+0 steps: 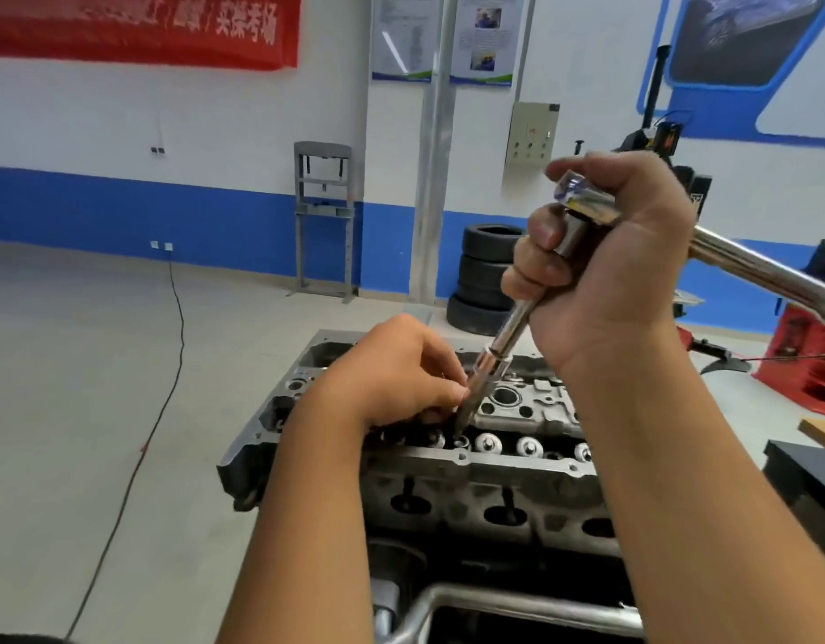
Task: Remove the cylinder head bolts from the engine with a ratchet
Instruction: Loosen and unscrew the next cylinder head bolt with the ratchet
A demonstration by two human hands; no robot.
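A grey cylinder head (pixel 531 467) sits on top of the engine in the lower middle of the view. My right hand (pixel 605 253) grips the head of a chrome ratchet (pixel 763 271), whose handle runs off to the right. A long extension bar (pixel 498 346) slants down from it to a dark socket tip near a bolt hole in the cylinder head. My left hand (pixel 401 369) pinches the lower end of the extension just above the valve row. The bolt itself is hidden under the tip and my fingers.
A stack of black tyres (pixel 484 276) stands behind the engine. A grey shop press (pixel 324 216) stands against the blue and white wall. A black cable (pixel 169 364) trails over the floor at left. Red equipment (pixel 814 364) stands at right. A metal stand bar (pixel 517 601) crosses below.
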